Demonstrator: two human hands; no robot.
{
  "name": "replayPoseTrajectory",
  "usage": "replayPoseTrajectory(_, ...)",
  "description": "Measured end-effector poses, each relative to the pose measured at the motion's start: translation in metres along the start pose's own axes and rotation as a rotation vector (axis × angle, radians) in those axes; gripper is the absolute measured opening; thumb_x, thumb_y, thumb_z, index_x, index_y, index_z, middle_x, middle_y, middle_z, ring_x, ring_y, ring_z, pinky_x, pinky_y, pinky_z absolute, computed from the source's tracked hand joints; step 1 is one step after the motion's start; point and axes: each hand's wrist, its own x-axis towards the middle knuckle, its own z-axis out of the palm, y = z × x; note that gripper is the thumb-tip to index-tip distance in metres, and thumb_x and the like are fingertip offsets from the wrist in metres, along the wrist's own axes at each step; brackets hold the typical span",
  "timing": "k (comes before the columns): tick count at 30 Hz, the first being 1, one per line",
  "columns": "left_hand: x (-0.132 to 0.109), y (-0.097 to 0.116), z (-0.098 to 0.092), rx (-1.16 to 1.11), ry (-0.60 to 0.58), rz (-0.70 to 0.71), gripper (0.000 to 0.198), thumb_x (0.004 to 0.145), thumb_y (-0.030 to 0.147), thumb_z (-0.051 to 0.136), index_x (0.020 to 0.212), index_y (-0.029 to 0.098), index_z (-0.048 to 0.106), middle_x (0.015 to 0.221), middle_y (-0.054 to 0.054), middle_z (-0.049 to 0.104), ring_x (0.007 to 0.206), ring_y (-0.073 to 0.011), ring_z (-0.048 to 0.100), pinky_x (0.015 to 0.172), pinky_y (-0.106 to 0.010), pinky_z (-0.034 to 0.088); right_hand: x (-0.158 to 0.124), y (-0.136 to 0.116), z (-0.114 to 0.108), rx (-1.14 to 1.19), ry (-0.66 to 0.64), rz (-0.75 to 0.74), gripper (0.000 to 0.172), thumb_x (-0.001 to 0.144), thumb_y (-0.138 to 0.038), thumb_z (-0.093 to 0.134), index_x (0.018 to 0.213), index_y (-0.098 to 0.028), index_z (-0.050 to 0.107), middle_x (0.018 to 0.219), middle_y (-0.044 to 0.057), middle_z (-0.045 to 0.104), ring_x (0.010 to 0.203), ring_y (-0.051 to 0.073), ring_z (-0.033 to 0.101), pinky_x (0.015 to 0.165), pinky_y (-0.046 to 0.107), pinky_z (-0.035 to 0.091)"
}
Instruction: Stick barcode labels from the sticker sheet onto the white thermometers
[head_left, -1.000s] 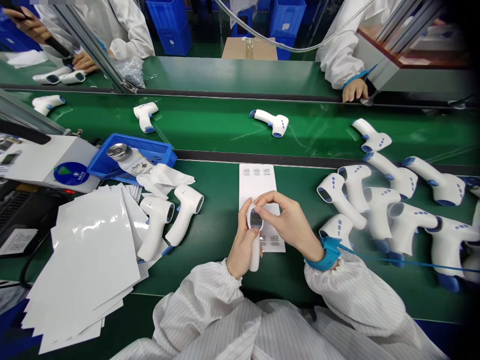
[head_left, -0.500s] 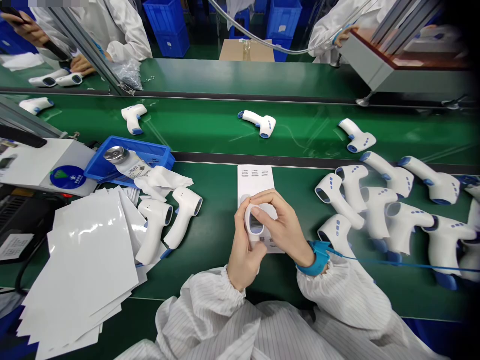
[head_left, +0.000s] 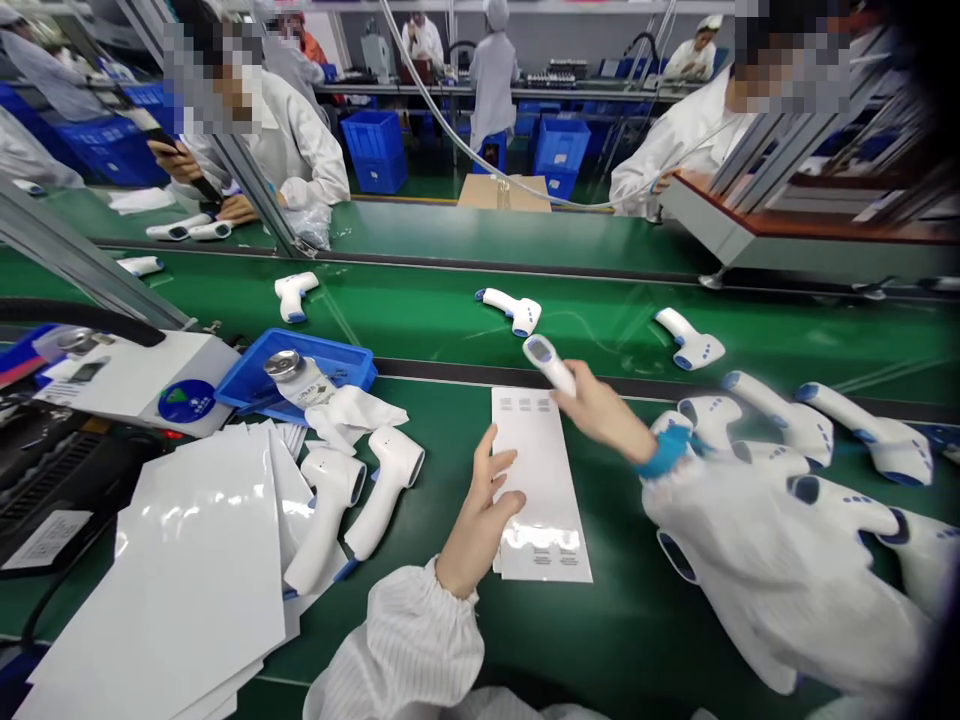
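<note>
My right hand (head_left: 600,408) is closed round a white infrared thermometer (head_left: 550,364), its dark screen end tilted toward the green belt. My left hand (head_left: 484,515) holds nothing; its fingers are apart at the left edge of a white label sheet (head_left: 541,470). Small printed labels show near the sheet's top and bottom. Two more thermometers (head_left: 386,490) lie left of my left hand. Under and beyond my right sleeve lie several others (head_left: 877,435), partly hidden by the arm.
Glossy white sheets (head_left: 202,580) are piled at the left. Behind them, a blue tray (head_left: 330,360) holds a metal-capped bottle (head_left: 296,378) and tissue. Spaced thermometers (head_left: 517,312) lie on the green belt (head_left: 420,320). Co-workers in white coats (head_left: 300,140) are across the belt.
Both hands held the thermometer over the label sheet. Now my left hand has let go, and my right hand has carried it forward and right. The view has tilted up.
</note>
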Motion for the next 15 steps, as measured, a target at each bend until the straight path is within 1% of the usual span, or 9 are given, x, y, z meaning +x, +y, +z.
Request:
replayPoseTrajectory(1,-0.002,0.000,-0.002,0.012,-0.003,-0.029,0.065,0.087,0.024,0.050,0.148,0.032,0.028,0.139,-0.008,0.048,0.140,-0.0266,0.034,0.116,-0.047,0.020,0.024,0.002,-0.009,-0.056,0.074,0.030,0.043,0.089,-0.028,0.056,0.128,-0.014,0.045,0.116,0.020,0.064,0.103,0.034,0.063,0.083,0.045,0.048)
replayPoseTrajectory(3,-0.005,-0.001,-0.007,0.022,0.013,-0.061,0.050,0.090,0.029,0.049,0.139,0.030,0.043,0.131,-0.009,0.051,0.134,-0.0278,0.040,0.113,-0.046,0.026,0.066,0.000,-0.021,-0.130,0.191,0.083,0.047,0.087,-0.023,0.058,0.128,-0.006,0.044,0.136,0.031,0.047,0.128,0.043,0.043,0.097,0.054,0.038)
replayPoseTrajectory(4,-0.006,-0.002,-0.009,0.026,0.025,-0.068,0.045,0.090,0.031,0.049,0.134,0.029,0.047,0.129,-0.009,0.051,0.131,-0.0281,0.042,0.112,-0.046,0.028,0.084,-0.005,-0.023,-0.152,0.225,0.104,0.048,0.087,-0.023,0.059,0.128,-0.002,0.044,0.141,0.034,0.040,0.135,0.045,0.033,0.101,0.057,0.033)
replayPoseTrajectory(5,-0.006,-0.002,-0.010,0.026,0.034,-0.070,0.041,0.090,0.032,0.049,0.131,0.028,0.050,0.126,-0.009,0.051,0.129,-0.0280,0.044,0.110,-0.045,0.030,0.100,-0.012,-0.023,-0.163,0.241,0.120,0.049,0.087,-0.023,0.061,0.128,0.000,0.044,0.143,0.035,0.036,0.138,0.045,0.028,0.105,0.058,0.030)
replayPoseTrajectory(6,-0.006,-0.001,-0.011,0.026,0.041,-0.065,0.038,0.091,0.033,0.049,0.128,0.027,0.052,0.124,-0.009,0.052,0.127,-0.0277,0.046,0.109,-0.045,0.032,0.113,-0.020,-0.020,-0.163,0.240,0.135,0.050,0.088,-0.026,0.061,0.128,0.000,0.046,0.143,0.033,0.038,0.138,0.044,0.029,0.106,0.058,0.030)
replayPoseTrajectory(7,-0.005,-0.001,-0.011,0.027,0.046,-0.056,0.036,0.091,0.033,0.048,0.127,0.027,0.053,0.122,-0.009,0.053,0.125,-0.0272,0.047,0.108,-0.044,0.033,0.125,-0.030,-0.016,-0.153,0.225,0.148,0.049,0.090,-0.029,0.061,0.128,-0.003,0.048,0.141,0.028,0.043,0.135,0.040,0.036,0.106,0.057,0.032)
replayPoseTrajectory(10,-0.003,-0.001,-0.011,0.035,0.045,-0.033,0.032,0.091,0.032,0.049,0.122,0.026,0.056,0.115,-0.008,0.056,0.119,-0.0262,0.051,0.106,-0.044,0.035,0.147,-0.061,0.003,-0.090,0.157,0.162,0.042,0.092,-0.037,0.060,0.128,-0.015,0.054,0.133,0.013,0.055,0.119,0.028,0.055,0.099,0.051,0.046)
replayPoseTrajectory(13,0.000,-0.003,-0.014,-0.010,0.057,-0.018,0.031,0.091,0.033,0.052,0.120,0.023,0.057,0.108,-0.008,0.060,0.111,-0.0257,0.055,0.104,-0.044,0.038,0.153,-0.084,0.015,-0.013,0.075,0.104,0.037,0.094,-0.034,0.059,0.126,-0.017,0.056,0.129,0.010,0.058,0.110,0.024,0.060,0.092,0.047,0.052)
replayPoseTrajectory(15,0.003,-0.006,-0.022,-0.108,0.116,0.002,0.035,0.091,0.034,0.052,0.123,0.020,0.055,0.105,-0.009,0.062,0.107,-0.0253,0.057,0.102,-0.044,0.041,0.148,-0.093,0.017,0.045,-0.013,0.009,0.035,0.094,-0.033,0.059,0.124,-0.017,0.057,0.126,0.010,0.059,0.106,0.023,0.062,0.088,0.044,0.054)
